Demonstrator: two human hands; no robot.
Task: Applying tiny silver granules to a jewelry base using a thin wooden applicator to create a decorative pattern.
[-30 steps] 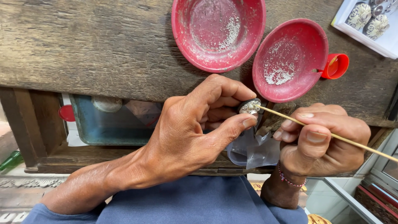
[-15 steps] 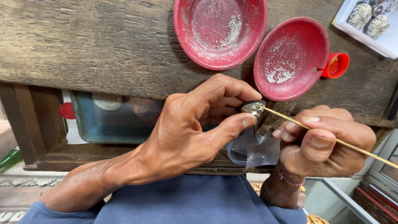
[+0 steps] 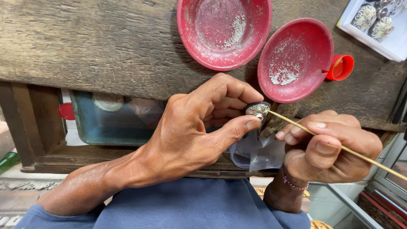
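Note:
My left hand pinches a small round silver ornament between thumb and forefinger, just in front of the worn wooden bench. My right hand grips a thin wooden stick, and the stick's tip touches the ornament's face. Two red bowls sit on the bench above the hands: a larger bowl and a smaller bowl, each with tiny silver grains inside. A crumpled clear plastic bag hangs below the ornament.
A small red cap lies beside the smaller bowl. A white tray with silver pieces sits at the top right. Under the bench top a teal box stands in an open shelf. Blue cloth covers my lap.
Both hands shifted slightly up and right with the ornament; the stick's tip stays against it. The grips are unchanged.

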